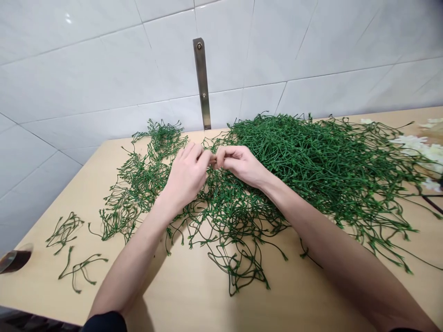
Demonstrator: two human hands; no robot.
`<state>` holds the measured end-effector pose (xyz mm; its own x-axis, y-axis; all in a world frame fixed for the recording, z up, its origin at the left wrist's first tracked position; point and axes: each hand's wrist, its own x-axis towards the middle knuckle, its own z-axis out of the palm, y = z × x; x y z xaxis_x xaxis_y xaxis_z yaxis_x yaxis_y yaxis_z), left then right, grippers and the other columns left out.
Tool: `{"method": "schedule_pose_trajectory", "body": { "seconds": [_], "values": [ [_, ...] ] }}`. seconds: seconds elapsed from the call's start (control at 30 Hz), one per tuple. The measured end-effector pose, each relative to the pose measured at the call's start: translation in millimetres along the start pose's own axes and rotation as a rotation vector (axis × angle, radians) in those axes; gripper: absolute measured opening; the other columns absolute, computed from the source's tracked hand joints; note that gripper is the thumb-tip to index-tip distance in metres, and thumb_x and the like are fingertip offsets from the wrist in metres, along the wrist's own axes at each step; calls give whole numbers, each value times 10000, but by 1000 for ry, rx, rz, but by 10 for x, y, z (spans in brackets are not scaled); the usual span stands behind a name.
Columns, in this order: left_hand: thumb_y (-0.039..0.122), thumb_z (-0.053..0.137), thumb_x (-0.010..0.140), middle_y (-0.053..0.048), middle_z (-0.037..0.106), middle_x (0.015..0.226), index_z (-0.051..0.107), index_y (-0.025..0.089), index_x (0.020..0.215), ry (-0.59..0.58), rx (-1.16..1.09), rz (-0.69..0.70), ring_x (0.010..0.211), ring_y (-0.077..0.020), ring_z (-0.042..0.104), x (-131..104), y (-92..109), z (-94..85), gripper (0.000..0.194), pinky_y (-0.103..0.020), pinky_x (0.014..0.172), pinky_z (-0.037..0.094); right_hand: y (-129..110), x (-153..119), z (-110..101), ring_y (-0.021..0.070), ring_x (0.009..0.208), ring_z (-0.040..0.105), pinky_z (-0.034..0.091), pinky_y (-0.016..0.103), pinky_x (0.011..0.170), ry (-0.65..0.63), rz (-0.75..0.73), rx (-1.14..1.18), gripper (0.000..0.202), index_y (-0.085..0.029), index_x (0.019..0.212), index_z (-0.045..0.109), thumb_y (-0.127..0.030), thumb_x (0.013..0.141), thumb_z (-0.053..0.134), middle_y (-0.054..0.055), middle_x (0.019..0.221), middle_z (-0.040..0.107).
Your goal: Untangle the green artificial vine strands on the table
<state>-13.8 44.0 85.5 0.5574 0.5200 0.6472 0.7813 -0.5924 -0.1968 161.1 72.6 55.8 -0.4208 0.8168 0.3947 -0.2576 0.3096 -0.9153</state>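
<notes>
My left hand (pixel 189 171) and my right hand (pixel 240 163) meet fingertip to fingertip over the middle of the table. The fingers of both are pinched closed, and whatever sits between them is too small and hidden to name. Beneath them spread thin green artificial flower stems (pixel 228 207) with small branched tips. A large heap of the same green stems (pixel 304 157) lies just right of my right hand. Looser stems (pixel 138 184) are scattered on the left, close to my left hand.
A glass of dark liquid (pixel 15 259) stands at the table's left edge, near two small stem clusters (pixel 65 230). White artificial flowers (pixel 420 150) lie at the far right. Behind the wooden table (pixel 194 295) is a tiled wall with a metal bracket (pixel 202 83).
</notes>
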Motion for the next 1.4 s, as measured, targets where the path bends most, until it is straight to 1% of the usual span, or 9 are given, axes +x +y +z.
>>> {"method": "schedule_pose_trajectory", "body": {
  "seconds": [0.1,0.2,0.33,0.5,0.6,0.77,0.9,1.2,1.4],
  "values": [
    [128,466,950,-72,582,790,618,147,841,13,-48,-55,770,-194,496,-8,-101,-19,188,-314,641,406,-39,-1,-32,96,606,502,421,266,633,26,-27,-11,152,-185,683,553,-56,618,506,-48,627,547],
    [145,513,934,-62,622,824,617,156,861,20,-161,-127,791,-182,540,-11,-183,-60,128,-305,674,438,-124,4,-58,118,713,555,441,291,707,30,-16,-158,143,-171,714,600,-77,675,501,-4,735,620],
    [165,564,905,-38,692,868,622,177,902,75,-401,-336,809,-161,614,24,-175,-125,60,-304,744,486,-217,0,-50,150,817,587,461,325,772,73,-2,-284,93,-162,826,626,-163,738,596,31,860,648],
    [217,623,866,-38,708,852,606,185,892,115,-770,-617,813,-156,677,66,-130,-166,45,-284,741,525,-239,-22,-15,162,875,616,492,340,800,106,-45,-370,277,-169,1007,633,-257,758,713,67,1077,656],
    [260,652,855,-36,705,787,595,183,898,82,-949,-701,758,-151,688,74,-124,-179,105,-282,732,552,-236,-22,-5,162,848,630,511,333,774,124,-56,-369,293,-161,1007,657,-314,769,733,68,1035,674],
    [253,713,798,-56,708,887,623,168,882,54,-1099,-742,763,-141,686,89,-101,-188,150,-290,755,584,-223,-14,-11,154,848,649,539,339,838,162,-77,-283,289,-163,934,670,-372,756,761,58,996,690],
    [252,722,779,-46,682,909,629,165,885,47,-1183,-747,731,-117,665,95,-83,-187,165,-263,717,582,-198,-14,-7,153,808,665,566,343,810,126,-17,-240,356,-165,970,672,-345,696,810,48,943,704],
    [297,715,799,-58,700,908,584,187,894,89,-1143,-741,803,-149,696,73,-124,-145,195,-294,767,583,-221,-1,-13,168,742,682,582,352,748,252,-34,-284,222,-164,782,687,-299,660,815,46,790,718],
    [311,671,841,-44,692,904,546,198,923,118,-1066,-708,805,-137,704,62,-134,-124,188,-277,753,589,-265,-12,-9,168,740,677,573,346,720,272,-59,-325,177,-161,775,698,-289,692,788,48,789,710]
  ]
}}
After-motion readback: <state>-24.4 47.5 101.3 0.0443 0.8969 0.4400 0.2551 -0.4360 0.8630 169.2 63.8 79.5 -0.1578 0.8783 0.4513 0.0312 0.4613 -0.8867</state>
